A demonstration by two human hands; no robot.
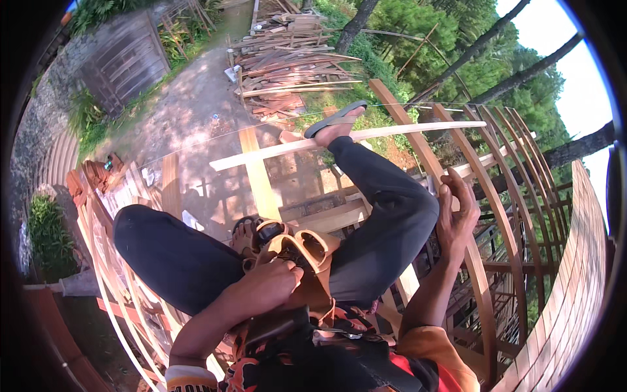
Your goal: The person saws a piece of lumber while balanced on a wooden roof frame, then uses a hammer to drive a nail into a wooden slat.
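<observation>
At my waist hangs a tan leather tool pouch (320, 274) with looped holders. My left hand (271, 284) is at its opening, fingers curled down into it; whatever they hold is hidden. My right hand (457, 212) is raised beside my right knee, in front of a wooden rafter (480, 281). Its palm is turned up, the fingers loosely bent and apart, with nothing visible in them. A long pale wooden batten (274, 151) lies crosswise ahead of me over the rafters, and my sandalled right foot (336, 124) rests at it.
Curved rafters (516, 170) run along the right, with a shingled surface (562, 300) at the far right. A thin string line stretches across ahead. Far below are stacked planks (294, 59), a path (196, 104) and a wooden gate (127, 65). More timber strips (108, 268) stand at left.
</observation>
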